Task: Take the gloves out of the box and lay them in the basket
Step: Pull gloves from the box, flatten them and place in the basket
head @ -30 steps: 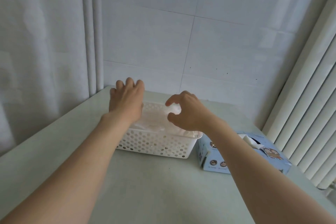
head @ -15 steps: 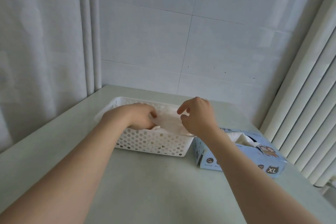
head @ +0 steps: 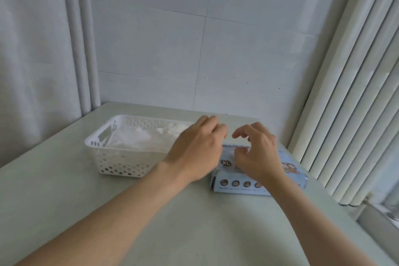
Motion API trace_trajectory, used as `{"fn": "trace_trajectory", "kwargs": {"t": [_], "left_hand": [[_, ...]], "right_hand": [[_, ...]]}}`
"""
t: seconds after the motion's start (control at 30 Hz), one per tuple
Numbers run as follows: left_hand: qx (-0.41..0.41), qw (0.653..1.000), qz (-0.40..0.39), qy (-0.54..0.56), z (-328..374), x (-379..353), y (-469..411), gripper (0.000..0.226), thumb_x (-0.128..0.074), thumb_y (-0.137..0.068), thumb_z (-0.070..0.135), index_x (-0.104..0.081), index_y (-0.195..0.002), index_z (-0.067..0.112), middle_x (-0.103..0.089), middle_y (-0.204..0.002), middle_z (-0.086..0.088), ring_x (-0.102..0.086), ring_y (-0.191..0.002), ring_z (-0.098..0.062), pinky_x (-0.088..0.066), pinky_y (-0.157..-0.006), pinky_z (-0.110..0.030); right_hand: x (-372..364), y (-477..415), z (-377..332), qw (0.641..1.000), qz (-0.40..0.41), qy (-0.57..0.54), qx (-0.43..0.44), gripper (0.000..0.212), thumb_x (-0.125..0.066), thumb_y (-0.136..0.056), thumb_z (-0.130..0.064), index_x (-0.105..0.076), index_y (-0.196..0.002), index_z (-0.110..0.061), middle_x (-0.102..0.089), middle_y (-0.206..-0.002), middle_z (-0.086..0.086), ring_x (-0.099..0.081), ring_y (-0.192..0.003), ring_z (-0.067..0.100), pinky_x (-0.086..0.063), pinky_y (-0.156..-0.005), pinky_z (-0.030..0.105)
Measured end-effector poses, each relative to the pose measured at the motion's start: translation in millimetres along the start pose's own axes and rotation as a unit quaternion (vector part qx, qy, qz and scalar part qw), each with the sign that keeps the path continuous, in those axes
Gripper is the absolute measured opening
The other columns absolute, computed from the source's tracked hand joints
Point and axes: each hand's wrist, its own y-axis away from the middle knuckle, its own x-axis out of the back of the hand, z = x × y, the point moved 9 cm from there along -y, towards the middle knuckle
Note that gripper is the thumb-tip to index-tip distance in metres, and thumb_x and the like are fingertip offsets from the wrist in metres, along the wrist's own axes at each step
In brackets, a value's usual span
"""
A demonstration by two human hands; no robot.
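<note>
Your two hands hung close together over the light blue glove box [head: 237, 183], and that placement made sense: the box was where the next glove had to come from. It lay on the pale table [head: 151, 222], just to the right of the white perforated basket [head: 101, 136], long side toward you. That nearness kept the carry from one to the other short.

Your right hand [head: 257, 153] hovered above the top of the box with its fingers bent and the thumb and forefinger parted. It held nothing, and I judged it was shaped to pinch at the opening. The opening itself was hidden under your hands, so I could not tell whether a glove stood up out of it.

Your left hand [head: 196, 151] sat over the box's left end and the basket's right end, palm down, fingers loosely bent. Its fingertips were blurred, but no glove showed in it. I read it as ready to steady the box, which looked light and apt to lift or slide when a glove dragged through the slot.

Thin, whitish gloves [head: 138, 138] lay loosely in the basket, filling much of its floor. So the task was partly done, and the step in hand appeared to be reaching for another glove.
</note>
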Motion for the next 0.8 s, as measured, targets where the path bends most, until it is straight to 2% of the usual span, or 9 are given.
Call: {"fn": "trace_trajectory", "kwargs": {"t": [0.1,0.17,0.23,0.3,0.37,0.47,0.63,0.7,0.8], "left_hand": [[-0.025,1.0,-0.007,-0.01,28.6,-25.5,12.1,0.021,-0.062,-0.082,-0.005,-0.06,-0.098,0.008,-0.055,-0.097,-0.008,-0.054,-0.085,-0.023,-0.056,-0.064,-0.035],[-0.058,0.997,-0.042,-0.041,45.2,-45.9,22.1,0.019,-0.051,-0.088,-0.002,-0.055,-0.102,0.008,-0.053,-0.101,-0.011,-0.054,-0.089,-0.026,-0.057,-0.072,-0.038],[-0.07,0.993,-0.068,-0.063,52.4,-60.0,28.6,0.016,-0.045,-0.095,0.008,-0.058,-0.104,0.006,-0.055,-0.102,-0.012,-0.056,-0.094,-0.029,-0.054,-0.08,-0.039],[-0.025,0.997,-0.062,-0.031,46.2,-61.2,30.8,0.027,-0.044,-0.101,0.025,-0.062,-0.107,0.007,-0.059,-0.105,-0.01,-0.058,-0.099,-0.027,-0.053,-0.086,-0.038],[0.015,0.997,-0.072,0.007,38.2,-66.5,35.3,0.04,-0.039,-0.104,0.036,-0.062,-0.118,0.007,-0.059,-0.118,-0.008,-0.057,-0.114,-0.024,-0.051,-0.098,-0.037],[0.025,0.996,-0.08,0.019,35.8,-75.0,42.3,0.052,-0.039,-0.105,0.041,-0.058,-0.135,0.004,-0.057,-0.136,-0.01,-0.049,-0.137,-0.025,-0.04,-0.117,-0.035],[0.018,0.995,-0.093,-0.014,38.9,-83.2,46.3,0.062,-0.038,-0.104,0.046,-0.051,-0.146,0.002,-0.055,-0.142,-0.012,-0.048,-0.138,-0.029,-0.037,-0.119,-0.038],[0.017,0.996,-0.091,-0.01,39.3,-81.8,45.9,0.062,-0.037,-0.104,0.046,-0.048,-0.149,0.005,-0.054,-0.142,-0.011,-0.047,-0.138,-0.029,-0.038,-0.118,-0.039],[0.016,0.995,-0.1,-0.007,40.2,-81.8,46.5,0.059,-0.034,-0.104,0.047,-0.043,-0.153,0.014,-0.052,-0.142,-0.01,-0.045,-0.139,-0.028,-0.038,-0.117,-0.039]], "right_hand": [[5.4,8.5,19.3,0.999,-0.033,0.028,0.015,0.04,-0.068,-0.077,-0.009,-0.07,-0.11,-0.032,-0.056,-0.107,-0.011,-0.053,-0.102,0.011,-0.029,-0.097,0.031],[5.8,11.6,28.6,0.998,-0.047,0.028,0.015,0.035,-0.07,-0.083,-0.016,-0.07,-0.112,-0.035,-0.059,-0.108,-0.015,-0.055,-0.104,0.009,-0.026,-0.097,0.029],[7.3,14.9,34.5,0.999,-0.048,0.006,0.013,0.028,-0.074,-0.087,-0.021,-0.072,-0.109,-0.037,-0.063,-0.102,-0.018,-0.057,-0.101,0.01,-0.034,-0.099,0.033],[7.9,15.9,36.9,0.999,-0.047,-0.01,0.014,0.019,-0.077,-0.089,-0.025,-0.074,-0.103,-0.037,-0.065,-0.095,-0.019,-0.06,-0.096,0.011,-0.043,-0.099,0.038],[5.9,16.4,38.9,0.999,-0.045,-0.015,0.01,0.011,-0.078,-0.091,-0.026,-0.075,-0.096,-0.036,-0.066,-0.09,-0.018,-0.062,-0.092,0.012,-0.049,-0.095,0.043],[1.2,16.2,41.2,0.999,-0.044,-0.027,0.006,0.008,-0.073,-0.096,-0.026,-0.075,-0.092,-0.033,-0.067,-0.089,-0.017,-0.065,-0.089,0.011,-0.053,-0.092,0.046],[-0.4,16.2,47.0,1.0,-0.017,-0.025,-0.003,0.017,-0.059,-0.105,-0.026,-0.069,-0.091,-0.028,-0.069,-0.086,-0.011,-0.064,-0.084,0.016,-0.053,-0.085,0.046],[4.7,15.9,49.3,0.999,0.011,-0.044,-0.017,0.017,-0.059,-0.106,-0.024,-0.071,-0.095,-0.025,-0.07,-0.091,-0.007,-0.064,-0.086,0.016,-0.052,-0.085,0.038],[17.9,16.8,51.5,0.994,0.06,-0.081,-0.044,0.016,-0.059,-0.107,-0.02,-0.073,-0.099,-0.019,-0.07,-0.098,-0.005,-0.064,-0.092,0.014,-0.041,-0.08,0.009]]}}
